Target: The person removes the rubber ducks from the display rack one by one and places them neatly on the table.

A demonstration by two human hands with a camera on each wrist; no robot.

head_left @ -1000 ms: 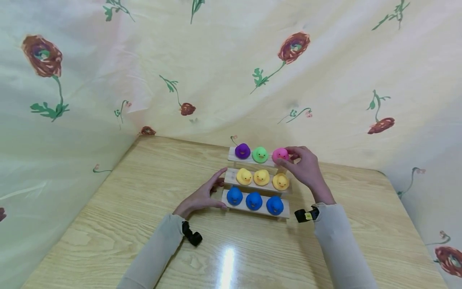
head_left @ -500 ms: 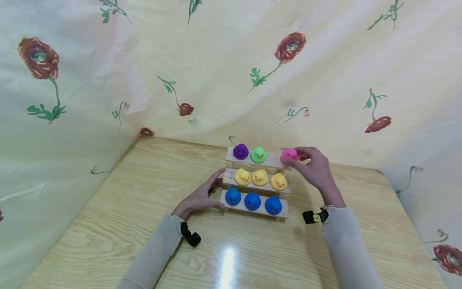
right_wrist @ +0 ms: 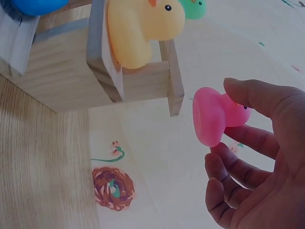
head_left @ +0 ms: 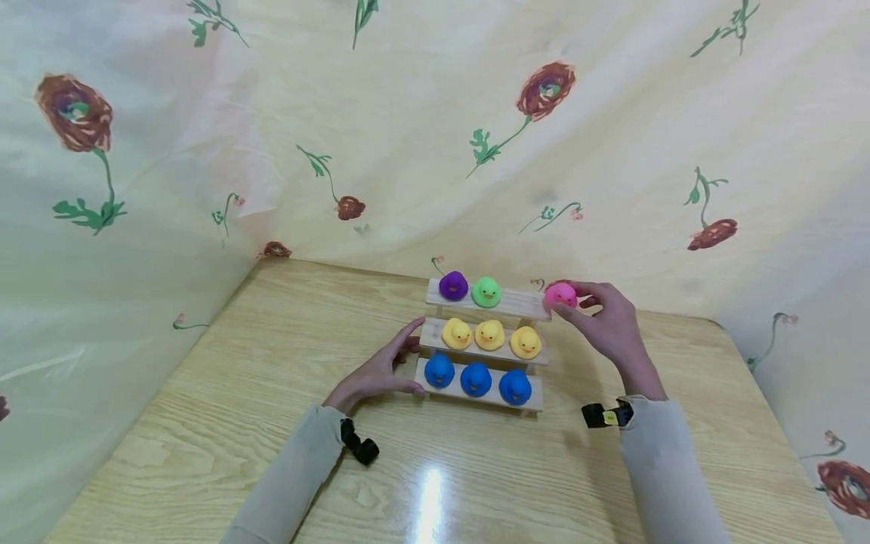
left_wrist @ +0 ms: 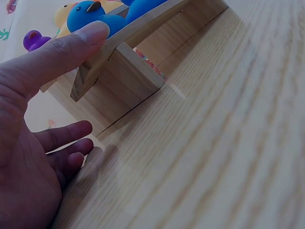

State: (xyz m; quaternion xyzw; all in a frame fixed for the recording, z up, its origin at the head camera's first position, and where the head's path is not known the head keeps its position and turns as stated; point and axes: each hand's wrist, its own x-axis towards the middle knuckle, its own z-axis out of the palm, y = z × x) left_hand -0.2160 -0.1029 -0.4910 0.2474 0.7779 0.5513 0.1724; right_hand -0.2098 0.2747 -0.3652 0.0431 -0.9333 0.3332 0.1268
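My right hand (head_left: 610, 321) pinches a pink rubber duck (right_wrist: 212, 114) between thumb and fingers. In the right wrist view the duck hangs free of the rack, just past the right end of the top step. My left hand (head_left: 374, 372) lies along the left end of the three-step wooden rack (head_left: 526, 304); its straight thumb touches the bottom step and its index finger reaches the middle one. A purple duck (head_left: 453, 286) and a green duck (head_left: 486, 292) sit on the top step. Several yellow ducks (head_left: 489, 334) stand on the middle step, several blue ducks (head_left: 476, 379) on the bottom.
The rack stands on a wood-grain table (head_left: 326, 317) near its back edge. A flowered cloth (head_left: 408, 136) hangs behind and at both sides. Each wrist carries a black strap with a small camera (head_left: 367, 452).
My right hand has taken the pink duck off the right part of the top step and moved it rightward past the end. The left hand has stayed at the rack.
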